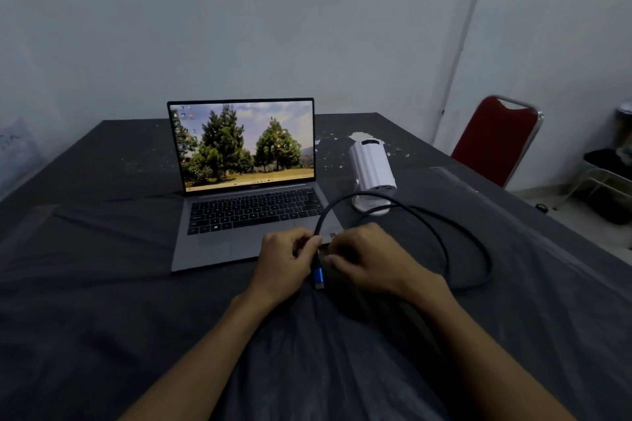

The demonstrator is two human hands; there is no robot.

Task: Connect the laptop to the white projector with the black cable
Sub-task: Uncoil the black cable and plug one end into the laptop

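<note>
An open grey laptop (246, 202) with a tree wallpaper on its screen stands in the middle of the table. To its right lies the white projector (371, 167) on its small stand, ports facing me. The black cable (455, 243) loops over the table in front of the projector. My left hand (285, 261) and my right hand (367, 258) meet just in front of the laptop's right corner, both closed on the cable. A blue-sleeved plug (318, 276) hangs down between them. A second plug tip shows above my right fingers.
A dark cloth covers the table (102, 284), with wrinkles and white flecks near the projector. A red chair (496, 140) stands beyond the table's right edge, with dark clutter on the floor at the far right. A pale wall is close behind.
</note>
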